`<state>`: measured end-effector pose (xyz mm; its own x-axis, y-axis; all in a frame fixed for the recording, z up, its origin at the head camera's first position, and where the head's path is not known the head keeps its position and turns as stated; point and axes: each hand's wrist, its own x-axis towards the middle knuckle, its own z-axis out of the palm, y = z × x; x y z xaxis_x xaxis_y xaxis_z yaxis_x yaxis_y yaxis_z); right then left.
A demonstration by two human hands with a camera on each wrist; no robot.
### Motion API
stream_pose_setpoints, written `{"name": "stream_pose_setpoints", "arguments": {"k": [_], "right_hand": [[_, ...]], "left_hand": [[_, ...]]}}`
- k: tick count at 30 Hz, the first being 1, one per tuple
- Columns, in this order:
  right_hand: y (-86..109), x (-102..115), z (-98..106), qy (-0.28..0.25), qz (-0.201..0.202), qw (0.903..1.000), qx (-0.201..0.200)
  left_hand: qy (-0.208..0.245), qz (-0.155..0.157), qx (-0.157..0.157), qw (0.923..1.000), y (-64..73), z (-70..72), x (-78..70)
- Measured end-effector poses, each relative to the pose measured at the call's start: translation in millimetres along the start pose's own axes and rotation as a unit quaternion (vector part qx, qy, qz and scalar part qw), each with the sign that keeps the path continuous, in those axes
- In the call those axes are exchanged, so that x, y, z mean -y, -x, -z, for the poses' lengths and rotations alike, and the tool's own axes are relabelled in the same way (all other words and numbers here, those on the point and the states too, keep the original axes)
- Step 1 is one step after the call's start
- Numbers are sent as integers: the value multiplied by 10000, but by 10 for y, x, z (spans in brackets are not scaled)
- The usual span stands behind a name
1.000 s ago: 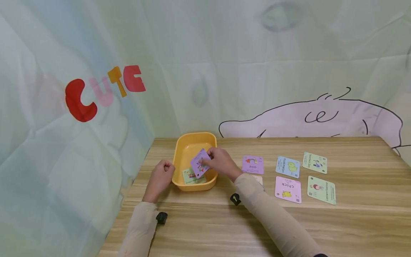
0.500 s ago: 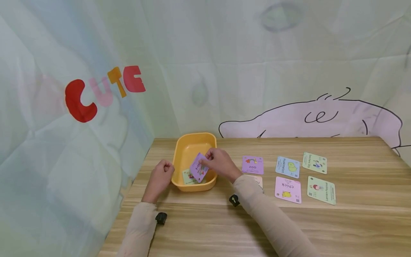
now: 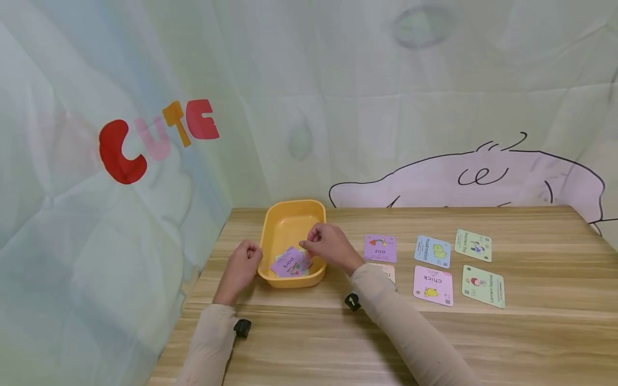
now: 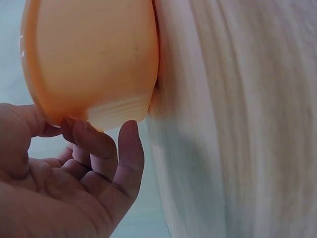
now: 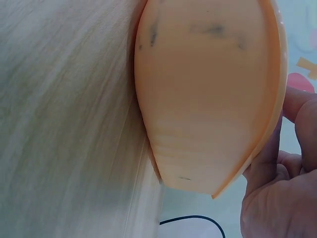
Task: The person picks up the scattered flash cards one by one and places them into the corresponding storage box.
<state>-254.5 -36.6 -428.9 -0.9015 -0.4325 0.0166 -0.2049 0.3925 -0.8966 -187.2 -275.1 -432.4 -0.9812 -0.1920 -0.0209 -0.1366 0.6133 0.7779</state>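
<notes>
A yellow plastic bin stands on the table. My left hand pinches its left rim; the left wrist view shows the thumb and fingers of that hand at the rim. Inside the bin, a purple "park" card lies over a green card, which is mostly covered. Above the bin's right side is my right hand, its thumb and forefinger apart from the purple card and holding nothing. In the right wrist view, the bin's wall hides part of this hand's fingers.
To the right lie a purple "zoo" card, a blue muskmelon card, a pink chick card and two green cards, one at the back and one in front. A pale card is partly behind the right sleeve. A printed cloth hangs behind.
The right hand has let go of the purple card, which dropped down and left onto the green card in the bin. The left hand stays on the rim.
</notes>
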Motion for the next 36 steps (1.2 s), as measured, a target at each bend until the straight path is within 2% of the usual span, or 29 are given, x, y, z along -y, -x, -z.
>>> {"name": "stream_pose_setpoints", "arguments": {"k": [10, 18, 31, 36], "right_hand": [[15, -41, 9, -40, 16, 10000, 28], [114, -95, 111, -863, 497, 9949, 157], [330, -54, 393, -764, 1128, 9901, 350], [408, -77, 509, -515, 1292, 9897, 342]], "left_hand": [[82, -4, 43, 10000, -2, -35, 16], [65, 3, 31, 10000, 0, -64, -10], [-71, 73, 19, 9999, -6, -10, -8], [-98, 88, 8, 9999, -15, -3, 3]]}}
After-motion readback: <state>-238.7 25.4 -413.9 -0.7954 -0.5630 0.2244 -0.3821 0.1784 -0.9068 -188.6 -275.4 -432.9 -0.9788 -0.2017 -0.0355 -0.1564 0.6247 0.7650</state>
